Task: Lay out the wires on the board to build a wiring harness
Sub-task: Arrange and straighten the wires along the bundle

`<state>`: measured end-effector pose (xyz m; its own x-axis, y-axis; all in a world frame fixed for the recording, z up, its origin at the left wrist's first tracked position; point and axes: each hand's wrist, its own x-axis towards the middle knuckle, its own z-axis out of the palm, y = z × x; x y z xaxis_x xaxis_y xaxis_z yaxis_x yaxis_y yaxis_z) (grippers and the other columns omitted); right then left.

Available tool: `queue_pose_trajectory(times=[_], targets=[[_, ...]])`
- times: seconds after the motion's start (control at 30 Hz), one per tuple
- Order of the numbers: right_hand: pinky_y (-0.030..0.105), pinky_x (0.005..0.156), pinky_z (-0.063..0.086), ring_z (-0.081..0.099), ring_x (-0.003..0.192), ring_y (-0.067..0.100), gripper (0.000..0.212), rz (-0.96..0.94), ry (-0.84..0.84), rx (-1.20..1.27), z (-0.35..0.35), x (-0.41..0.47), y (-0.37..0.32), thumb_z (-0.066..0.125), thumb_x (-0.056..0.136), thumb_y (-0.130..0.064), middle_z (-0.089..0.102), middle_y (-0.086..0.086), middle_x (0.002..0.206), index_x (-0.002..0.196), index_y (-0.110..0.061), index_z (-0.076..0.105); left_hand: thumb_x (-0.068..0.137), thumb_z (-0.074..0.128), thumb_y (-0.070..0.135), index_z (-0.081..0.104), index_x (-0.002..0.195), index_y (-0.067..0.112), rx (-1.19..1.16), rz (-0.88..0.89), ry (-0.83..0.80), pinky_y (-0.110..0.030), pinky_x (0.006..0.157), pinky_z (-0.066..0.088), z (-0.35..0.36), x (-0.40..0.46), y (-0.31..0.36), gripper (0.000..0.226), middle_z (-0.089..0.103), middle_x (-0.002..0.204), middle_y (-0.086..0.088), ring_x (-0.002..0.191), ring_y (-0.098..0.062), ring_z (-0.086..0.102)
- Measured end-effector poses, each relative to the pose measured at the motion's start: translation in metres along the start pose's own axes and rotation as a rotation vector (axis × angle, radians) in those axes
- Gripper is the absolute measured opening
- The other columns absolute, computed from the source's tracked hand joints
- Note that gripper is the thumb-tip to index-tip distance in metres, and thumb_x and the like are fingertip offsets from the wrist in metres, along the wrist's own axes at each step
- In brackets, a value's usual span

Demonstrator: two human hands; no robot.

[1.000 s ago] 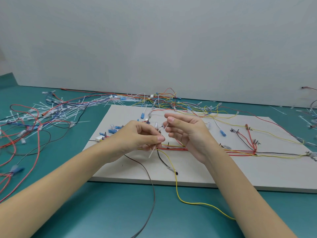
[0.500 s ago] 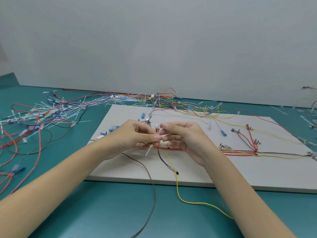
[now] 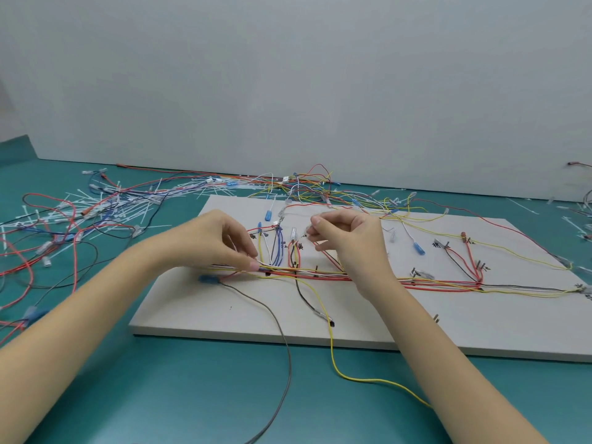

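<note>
A white board (image 3: 352,325) lies on the teal table. A bundle of red, yellow and white wires (image 3: 416,282) runs across it between small pegs. My left hand (image 3: 211,245) rests on the board's left part, with thumb and forefinger pinched on the bundle's left end. My right hand (image 3: 349,241) hovers just right of it. Its fingertips are closed on a thin wire end, and red wires slant down from them to the bundle. Short blue, white and red branches (image 3: 277,248) rise between my hands. A yellow wire (image 3: 333,357) and a grey wire (image 3: 285,347) trail off the front edge.
A tangle of loose wires and white cable ties (image 3: 96,216) covers the table at left and along the board's far edge. More branches with blue terminals (image 3: 419,249) and pegs stand on the right half of the board. A grey wall rises behind.
My hands, which held a white cable tie together above the board, have parted. The left dropped onto the bundle, the right moved right. The tie no longer shows.
</note>
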<state>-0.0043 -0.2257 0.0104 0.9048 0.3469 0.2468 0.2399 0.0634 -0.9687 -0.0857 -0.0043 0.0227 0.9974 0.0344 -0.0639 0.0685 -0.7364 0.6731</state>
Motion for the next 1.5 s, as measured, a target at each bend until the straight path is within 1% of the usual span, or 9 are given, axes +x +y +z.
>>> queue_pose_trajectory(times=[0.23,0.43,0.53,0.73,0.9,1.07,1.2,1.33,1.5], targets=[[0.028,0.061,0.057,0.066,0.068,0.019,0.011,-0.121,-0.068,-0.131,0.022,0.013,0.001,0.066,0.085,0.001,0.07,0.011,0.075,0.081,-0.007,0.071,0.062,0.089,0.037,0.076,0.075,0.027,0.103,-0.024,0.001,-0.027,0.067,0.051,0.007,0.002,0.002,0.021,0.071,0.072,0.01,0.065,-0.004,0.062],[0.037,0.071,0.057,0.069,0.076,0.027,0.009,-0.174,-0.108,-0.277,0.036,0.028,0.01,0.064,0.085,-0.001,0.071,0.011,0.078,0.083,-0.006,0.071,0.068,0.087,0.032,0.074,0.07,0.025,0.129,0.002,0.049,-0.021,0.061,0.048,0.011,0.004,0.002,0.014,0.069,0.063,0.012,0.056,-0.001,0.058],[0.032,0.067,0.056,0.069,0.074,0.026,0.009,-0.155,-0.135,-0.295,0.037,0.033,0.015,0.063,0.086,-0.001,0.071,0.011,0.076,0.085,-0.005,0.071,0.069,0.086,0.031,0.074,0.07,0.024,0.14,0.012,0.057,-0.021,0.06,0.047,0.012,0.004,0.001,0.014,0.069,0.064,0.009,0.057,-0.002,0.057],[0.025,0.063,0.051,0.064,0.066,0.018,0.011,-0.138,-0.181,-0.297,0.035,0.036,0.021,0.063,0.084,0.004,0.069,0.011,0.074,0.081,-0.005,0.069,0.07,0.084,0.035,0.073,0.072,0.026,0.206,0.023,0.054,-0.036,0.071,0.055,0.012,0.004,0.001,0.014,0.071,0.076,0.005,0.073,-0.017,0.065],[0.024,0.067,0.054,0.061,0.064,0.018,0.011,-0.11,-0.278,-0.262,0.039,0.03,0.026,0.062,0.084,0.008,0.067,0.011,0.074,0.085,0.0,0.069,0.067,0.086,0.036,0.071,0.068,0.029,0.206,0.029,0.085,-0.03,0.066,0.053,0.012,0.005,0.001,0.016,0.068,0.07,0.012,0.066,-0.005,0.061],[0.025,0.072,0.049,0.059,0.067,0.009,0.009,-0.142,-0.35,-0.347,0.042,0.024,0.025,0.065,0.082,0.005,0.068,0.006,0.075,0.077,0.002,0.072,0.069,0.085,0.034,0.07,0.067,0.03,0.208,0.05,0.085,-0.031,0.066,0.053,0.014,0.005,0.002,0.015,0.068,0.068,0.013,0.067,-0.005,0.061],[0.031,0.077,0.051,0.062,0.071,0.015,0.009,-0.107,-0.393,-0.339,0.042,0.021,0.027,0.064,0.081,0.006,0.069,0.01,0.074,0.078,0.004,0.071,0.07,0.085,0.032,0.07,0.067,0.031,0.191,0.065,0.083,-0.03,0.066,0.053,0.014,0.004,0.002,0.015,0.069,0.069,0.012,0.066,-0.004,0.06],[0.022,0.064,0.048,0.06,0.067,0.016,0.009,-0.075,-0.429,-0.344,0.041,0.018,0.028,0.064,0.083,0.005,0.07,0.018,0.077,0.084,0.001,0.072,0.07,0.085,0.028,0.069,0.065,0.031,0.157,0.083,0.088,-0.033,0.068,0.053,0.015,0.003,0.003,0.017,0.067,0.068,0.014,0.067,-0.005,0.061],[0.019,0.062,0.046,0.058,0.063,0.009,0.009,-0.062,-0.428,-0.34,0.041,0.017,0.029,0.066,0.084,0.003,0.07,0.015,0.076,0.087,0.002,0.074,0.069,0.084,0.019,0.067,0.063,0.029,0.127,0.099,0.119,-0.026,0.061,0.048,0.017,0.003,0.005,0.021,0.064,0.064,0.009,0.06,-0.007,0.056]])
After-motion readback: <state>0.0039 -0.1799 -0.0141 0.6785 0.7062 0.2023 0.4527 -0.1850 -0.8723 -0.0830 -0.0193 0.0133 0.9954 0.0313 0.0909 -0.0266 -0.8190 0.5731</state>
